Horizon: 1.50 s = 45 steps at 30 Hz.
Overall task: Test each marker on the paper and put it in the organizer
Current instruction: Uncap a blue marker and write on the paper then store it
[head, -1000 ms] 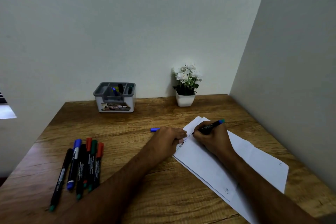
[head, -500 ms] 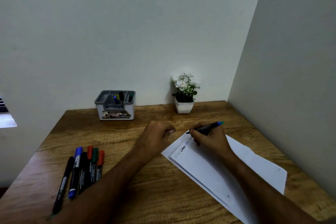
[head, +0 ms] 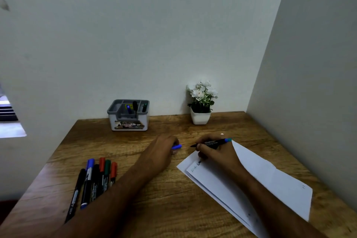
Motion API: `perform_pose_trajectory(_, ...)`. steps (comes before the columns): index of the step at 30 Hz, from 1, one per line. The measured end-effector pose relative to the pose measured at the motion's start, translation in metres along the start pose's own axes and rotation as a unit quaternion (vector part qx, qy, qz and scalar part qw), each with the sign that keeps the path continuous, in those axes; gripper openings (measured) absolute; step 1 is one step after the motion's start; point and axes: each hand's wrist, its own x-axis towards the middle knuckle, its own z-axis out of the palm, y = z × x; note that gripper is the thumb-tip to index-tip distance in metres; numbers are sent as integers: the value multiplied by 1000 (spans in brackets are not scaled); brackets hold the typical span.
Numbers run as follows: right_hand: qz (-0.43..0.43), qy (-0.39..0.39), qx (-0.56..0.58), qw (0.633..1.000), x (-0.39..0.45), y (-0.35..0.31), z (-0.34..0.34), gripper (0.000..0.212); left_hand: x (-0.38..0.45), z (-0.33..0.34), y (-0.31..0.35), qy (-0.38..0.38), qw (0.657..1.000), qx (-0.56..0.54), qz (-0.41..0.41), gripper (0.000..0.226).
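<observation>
Blue cap [head: 176, 147] in left grip [head: 162, 152], now facing the tip of the marker [head: 211, 142] held by right grip [head: 214, 152], lifted off paper [head: 270, 176]; testing done, recapping next, organizer [head: 128, 115] beyond.

Organizer [head: 128, 120] left of plant [head: 201, 102].

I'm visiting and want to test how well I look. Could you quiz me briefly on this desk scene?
1. True or false: the marker in the right hand is capped.
2. What does the left hand hold? A) blue cap B) paper C) flowerpot
3. How many markers stand in the organizer?

Key: 1 false, its tip is bare. 2 A. 3 three.
</observation>
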Motion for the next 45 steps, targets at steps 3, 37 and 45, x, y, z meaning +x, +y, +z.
perform_pose_trajectory(3, 0, 11, 16, 1000, -2, -3, 2, 8, 0, 0, -1, 14, 1000, -9, -7, 24)
perform_pose_trajectory(37, -48, -14, 174, 983, 9, -25, 33, 19, -16, -33, 23, 145, 975, -165, -18, 23)
perform_pose_trajectory(45, -41, -47, 180, 982, 21, -35, 63, 19, -24, -54, 1, 176, 971, -152, -53, 23)
